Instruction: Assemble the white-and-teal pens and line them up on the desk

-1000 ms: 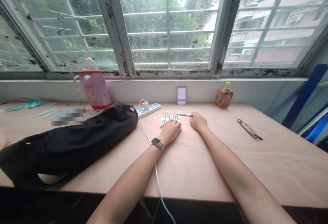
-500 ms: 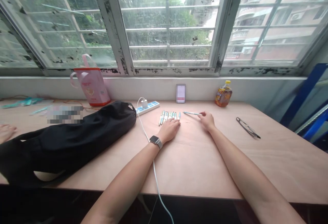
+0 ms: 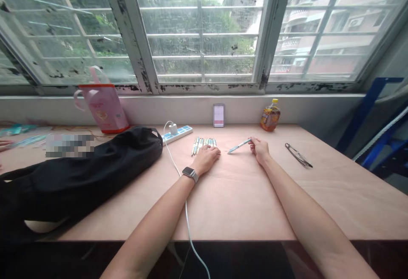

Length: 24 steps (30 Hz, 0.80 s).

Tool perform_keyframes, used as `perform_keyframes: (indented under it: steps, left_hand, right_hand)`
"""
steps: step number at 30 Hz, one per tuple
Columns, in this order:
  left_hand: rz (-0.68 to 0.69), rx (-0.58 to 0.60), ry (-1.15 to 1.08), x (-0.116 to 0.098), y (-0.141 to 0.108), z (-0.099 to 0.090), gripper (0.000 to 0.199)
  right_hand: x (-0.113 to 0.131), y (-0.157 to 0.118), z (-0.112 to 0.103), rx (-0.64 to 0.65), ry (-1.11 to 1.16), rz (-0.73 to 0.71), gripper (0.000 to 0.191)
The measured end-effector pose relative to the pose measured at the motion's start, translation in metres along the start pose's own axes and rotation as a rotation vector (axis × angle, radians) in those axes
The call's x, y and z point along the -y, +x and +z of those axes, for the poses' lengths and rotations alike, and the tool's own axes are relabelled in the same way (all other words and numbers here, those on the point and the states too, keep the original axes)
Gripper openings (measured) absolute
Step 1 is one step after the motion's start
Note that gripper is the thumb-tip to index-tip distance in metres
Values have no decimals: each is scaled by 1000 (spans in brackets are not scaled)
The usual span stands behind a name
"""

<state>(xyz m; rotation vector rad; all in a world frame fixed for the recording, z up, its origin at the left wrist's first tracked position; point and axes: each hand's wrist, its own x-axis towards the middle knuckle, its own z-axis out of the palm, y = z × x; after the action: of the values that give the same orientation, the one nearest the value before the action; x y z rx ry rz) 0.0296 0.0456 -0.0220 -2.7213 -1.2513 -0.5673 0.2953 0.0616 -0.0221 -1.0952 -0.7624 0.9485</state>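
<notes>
A row of several blue-and-white pens (image 3: 198,143) lies side by side on the table in the middle of the head view. My left hand (image 3: 206,156), with a watch (image 3: 189,172) on its wrist, rests over the near ends of the row, its fingers stretched out and partly hiding the pens. To the right, my right hand (image 3: 259,149) pinches one end of a light-blue pen (image 3: 239,146). That pen slants down to the left, its lower tip at or just above the tabletop, apart from the row.
A black bag (image 3: 105,177) covers the left side. Behind stand a power strip (image 3: 185,133) with a white charger, a phone (image 3: 219,115), a bottle (image 3: 270,116) and a pink bag (image 3: 103,109). Eyeglasses (image 3: 298,155) lie right. Another person's hand (image 3: 4,144) shows far left.
The pen in my right hand has tilted, its free end swinging down toward me. My left hand still lies on the row. The whole view has shifted slightly.
</notes>
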Motion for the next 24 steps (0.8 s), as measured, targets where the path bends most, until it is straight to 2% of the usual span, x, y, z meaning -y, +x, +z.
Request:
perform_keyframes:
  steps: [8, 13, 17, 21, 24]
  left_hand:
    - [-35, -30, 80, -2, -4, 3, 27]
    - [-46, -151, 104, -9, -6, -3, 25]
    - [-41, -220, 112, -18, -5, -14, 29]
    - [-20, -121, 121, -25, -5, -21, 29]
    - [-81, -6, 141, -26, -5, -24, 25]
  right_hand:
    - [-1, -5, 5, 95, -182, -27, 27]
    - [0, -9, 7, 151, -175, 5, 28]
    - [2, -24, 21, 268, -109, 64, 25]
    - [7, -46, 41, 484, -83, 137, 23]
    - [5, -56, 50, 581, -155, 108, 27]
